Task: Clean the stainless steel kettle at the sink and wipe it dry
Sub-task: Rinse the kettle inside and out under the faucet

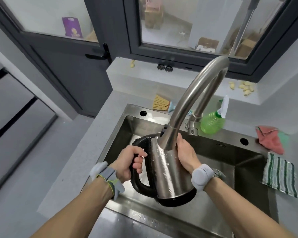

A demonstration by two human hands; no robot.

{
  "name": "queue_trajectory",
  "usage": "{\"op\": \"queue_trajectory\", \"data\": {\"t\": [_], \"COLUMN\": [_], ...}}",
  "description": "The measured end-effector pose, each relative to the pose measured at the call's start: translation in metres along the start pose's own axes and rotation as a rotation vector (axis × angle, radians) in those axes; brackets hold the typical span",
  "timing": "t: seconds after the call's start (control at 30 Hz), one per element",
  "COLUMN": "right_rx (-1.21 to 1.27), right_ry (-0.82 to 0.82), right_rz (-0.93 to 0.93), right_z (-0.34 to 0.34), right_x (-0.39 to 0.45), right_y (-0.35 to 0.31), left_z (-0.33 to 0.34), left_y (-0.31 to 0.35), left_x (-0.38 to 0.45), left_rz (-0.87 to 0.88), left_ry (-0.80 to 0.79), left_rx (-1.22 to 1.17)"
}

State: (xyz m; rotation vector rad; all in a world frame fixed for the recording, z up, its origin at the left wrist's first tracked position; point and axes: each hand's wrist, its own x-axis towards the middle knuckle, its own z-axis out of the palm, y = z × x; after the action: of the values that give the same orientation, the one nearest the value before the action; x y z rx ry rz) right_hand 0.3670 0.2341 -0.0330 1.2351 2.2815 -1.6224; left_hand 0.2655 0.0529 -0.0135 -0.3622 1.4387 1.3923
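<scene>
The stainless steel kettle, with a black handle and black base, hangs tilted over the steel sink, its top pointing away from me. Water drops cover its side. My left hand grips the black handle. My right hand lies flat against the kettle's right side, fingers straight. The curved steel faucet ends right above the kettle's upper body, and water runs onto the metal there.
A green-and-white striped cloth hangs over the sink's right rim, a red cloth lies behind it. A green spray bottle stands beside the faucet base, a small brush behind the sink. Garlic cloves lie on the window ledge.
</scene>
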Motion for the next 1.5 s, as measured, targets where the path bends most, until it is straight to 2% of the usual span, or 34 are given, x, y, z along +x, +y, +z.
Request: {"op": "queue_trajectory", "data": {"t": [0.1,0.23,0.33,0.43,0.6,0.63,0.7,0.8,0.87,0.9,0.93,1.03,1.07,1.2,1.27,1.37,1.5], "right_rx": [-0.184,-0.601,-0.645,-0.567,-0.141,-0.119,-0.236,-0.514,-0.663,-0.689,-0.660,-0.382,-0.354,-0.257,-0.034,0.336,0.434], "right_ry": [0.026,0.134,0.142,0.126,0.083,0.100,0.161,0.272,0.249,0.232,0.207,0.122,0.127,0.258,0.148,-0.051,-0.051], "right_rz": [-0.214,-0.521,-0.592,-0.474,-0.033,0.020,0.032,-0.221,-0.475,-0.540,-0.510,-0.061,-0.022,-0.392,-0.308,-0.137,-0.037], "right_z": [0.013,0.020,0.011,0.002,-0.014,-0.013,-0.008,0.005,0.008,0.007,0.006,0.001,0.001,0.010,0.012,0.019,0.034], "right_x": [-0.017,-0.032,-0.034,-0.029,-0.020,-0.019,-0.019,-0.032,-0.041,-0.041,-0.041,-0.034,-0.034,-0.042,-0.046,-0.045,-0.035], "right_y": [0.004,0.020,0.029,0.041,0.048,0.045,0.038,0.034,0.037,0.042,0.045,0.042,0.040,0.028,0.018,0.001,-0.012], "left_z": [0.007,0.020,0.032,0.039,0.043,0.045,0.048,0.053,0.054,0.055,0.055,0.060,0.062,0.069,0.066,0.060,0.056], "left_y": [-0.004,-0.006,-0.007,-0.007,-0.006,-0.006,-0.008,-0.005,0.002,0.007,0.011,0.023,0.026,0.029,0.027,0.025,0.028], "left_x": [-0.001,-0.005,-0.008,-0.012,-0.016,-0.016,-0.018,-0.017,-0.016,-0.016,-0.016,-0.014,-0.012,-0.002,0.000,0.002,0.007], "left_rz": [0.049,0.079,0.083,0.091,0.062,0.059,0.054,0.044,0.041,0.041,0.038,0.030,0.035,0.025,0.005,-0.013,0.076], "left_ry": [0.097,0.182,0.211,0.246,0.255,0.257,0.256,0.252,0.243,0.228,0.202,0.084,0.043,-0.046,-0.099,-0.170,-0.173], "left_rx": [-0.073,-0.195,-0.265,-0.304,-0.314,-0.320,-0.354,-0.424,-0.463,-0.477,-0.483,-0.499,-0.520,-0.604,-0.571,-0.390,-0.197]}}
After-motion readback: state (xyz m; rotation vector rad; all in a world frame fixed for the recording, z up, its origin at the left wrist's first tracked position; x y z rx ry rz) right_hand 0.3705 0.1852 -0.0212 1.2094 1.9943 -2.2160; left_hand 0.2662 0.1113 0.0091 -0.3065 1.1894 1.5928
